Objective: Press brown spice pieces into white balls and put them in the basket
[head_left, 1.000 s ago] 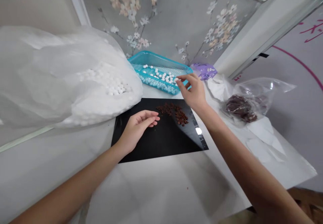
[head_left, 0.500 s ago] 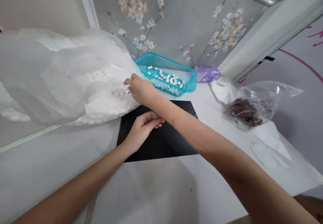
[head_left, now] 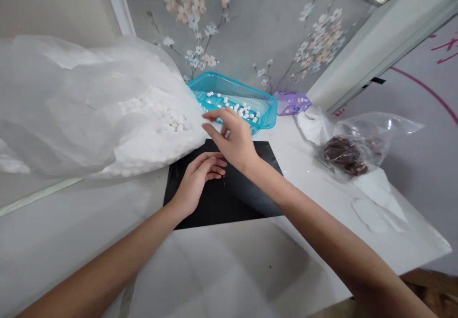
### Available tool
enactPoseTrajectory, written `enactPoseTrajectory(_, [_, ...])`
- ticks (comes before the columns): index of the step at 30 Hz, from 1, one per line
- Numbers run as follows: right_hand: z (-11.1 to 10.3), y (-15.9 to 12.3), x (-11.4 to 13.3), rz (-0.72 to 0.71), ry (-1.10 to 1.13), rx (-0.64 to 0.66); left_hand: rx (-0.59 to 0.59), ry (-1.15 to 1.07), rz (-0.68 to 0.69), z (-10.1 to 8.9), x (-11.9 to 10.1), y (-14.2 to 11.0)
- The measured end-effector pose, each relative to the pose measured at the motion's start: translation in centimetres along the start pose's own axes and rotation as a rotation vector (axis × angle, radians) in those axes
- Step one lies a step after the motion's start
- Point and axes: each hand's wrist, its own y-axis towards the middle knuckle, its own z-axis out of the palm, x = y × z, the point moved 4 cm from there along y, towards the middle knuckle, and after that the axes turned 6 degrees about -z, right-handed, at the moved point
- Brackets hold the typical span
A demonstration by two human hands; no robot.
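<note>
Presently, 2 bare hands are in view over a white table (head_left: 229, 265), and a black sheet (head_left: 229, 206) lies flat beneath them. The left hand (head_left: 193, 182) is low over the sheet, its fingers bent and slightly fanned, the thumb close beside the index finger; whether anything sits behind them cannot be determined. The right hand (head_left: 236, 139) is raised above the far part of the sheet, in front of the basket and beside the bag. Its thumb and index finger point toward the bag, with a small gap between the tips and nothing visible in it; the remaining fingers are curled.

White balls are found in 2 places. A scattered group (head_left: 246, 112) lies in the blue basket (head_left: 232, 84), partly hidden by the right hand. A larger quantity (head_left: 175, 121) fills the large translucent bag (head_left: 78, 93) at the left, which touches the basket's near-left end.

A small dark brown patch (head_left: 264, 155) shows on the sheet just beside the right wrist, mostly covered. A purple packet (head_left: 293, 103) sits to the right of the basket. Farther right, a clear bag (head_left: 379, 124) contains a dark brown mass (head_left: 341, 154), near white paper (head_left: 375, 189). Behind stands a grey panel (head_left: 250, 22) with blossom decoration.
</note>
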Motion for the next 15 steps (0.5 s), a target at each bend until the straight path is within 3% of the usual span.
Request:
enactPoseTrajectory(3, [-1.7,-4.7,-0.7,0.129,0.105,-0.062,-0.03,-0.065,0.015,-0.2,-0.1,0.0])
enactPoseTrajectory(6, [-2.0,-7.8,-1.0,0.189,0.128,-0.081,-0.01,0.028,0.015,0.0,-0.1,0.0])
enactPoseTrajectory(15, [-1.8,-8.3,-0.9,0.079,0.101,-0.024,0.001,0.175,0.019,0.3,-0.1,0.0])
